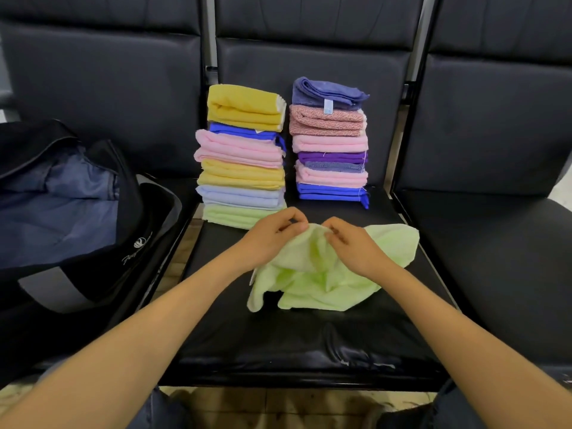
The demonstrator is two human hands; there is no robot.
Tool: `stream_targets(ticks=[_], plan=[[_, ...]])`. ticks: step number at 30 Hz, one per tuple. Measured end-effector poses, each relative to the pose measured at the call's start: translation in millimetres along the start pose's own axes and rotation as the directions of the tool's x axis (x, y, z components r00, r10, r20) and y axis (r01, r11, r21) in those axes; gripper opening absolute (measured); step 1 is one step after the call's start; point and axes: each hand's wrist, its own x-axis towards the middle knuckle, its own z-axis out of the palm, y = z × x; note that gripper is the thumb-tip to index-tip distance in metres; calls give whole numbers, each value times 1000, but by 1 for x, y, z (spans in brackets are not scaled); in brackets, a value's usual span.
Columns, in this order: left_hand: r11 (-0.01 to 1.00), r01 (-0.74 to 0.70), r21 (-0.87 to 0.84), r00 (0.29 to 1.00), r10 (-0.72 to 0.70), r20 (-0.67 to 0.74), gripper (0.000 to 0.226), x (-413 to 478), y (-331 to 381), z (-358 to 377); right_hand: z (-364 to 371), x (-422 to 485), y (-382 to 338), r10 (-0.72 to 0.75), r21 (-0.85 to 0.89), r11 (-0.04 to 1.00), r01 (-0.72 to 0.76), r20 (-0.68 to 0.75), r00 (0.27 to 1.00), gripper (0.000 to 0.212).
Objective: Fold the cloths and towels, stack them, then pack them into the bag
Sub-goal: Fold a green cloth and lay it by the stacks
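3 black padded seats, pale tiled floor

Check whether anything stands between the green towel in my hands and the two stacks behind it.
Nothing visible does. The left hand and the right hand both pinch the green towel, and only bare black seat lies between it and the left stack and right stack.

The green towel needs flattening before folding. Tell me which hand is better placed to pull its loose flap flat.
Right, probably. Both hands pinch the green towel at its bunched top, but the loose flap lies just beyond the right hand; the left hand would have to cross over.
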Motion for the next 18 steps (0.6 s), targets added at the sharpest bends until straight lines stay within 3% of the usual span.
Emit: stream_targets(ticks=[2, 4, 6, 9, 12, 14, 16, 18], plan=[[995, 70, 76, 994, -75, 73, 15, -2, 1, -9, -6, 3, 1, 125, 152, 981, -122, -12, 992, 19], [947, 137, 292, 965, -194, 177, 23, -5, -5, -14, -9, 5, -2, 243, 345, 908, -238, 29, 970, 23], [891, 159, 425, 938, -270, 216, 39, -7, -14, -14, -14, 3, -6, 280, 399, 869, -294, 94, 955, 23], [945, 185, 269, 952, -241, 189, 33, -8, -16, -12, -21, -6, -5, 160, 157, 965, -210, 283, 946, 14], [959, 270, -82, 953, -254, 166, 17, -9, -3, -10, -21, -17, -3, 135, -98, 990, -100, 491, 860, 58], [901, 354, -251, 925, -298, 235, 11, -11, 7, -8, -17, -20, -2, 159, -189, 980, -68, 523, 837, 68], [896, 362, -258, 915, -290, 280, 12, -11, 12, -7, -14, -19, -1, 207, -282, 957, -69, 498, 842, 45], [921, 341, -187, 905, -268, 329, 33, -11, 10, -7, -14, -19, -3, 252, -360, 930, -78, 469, 847, 19]])
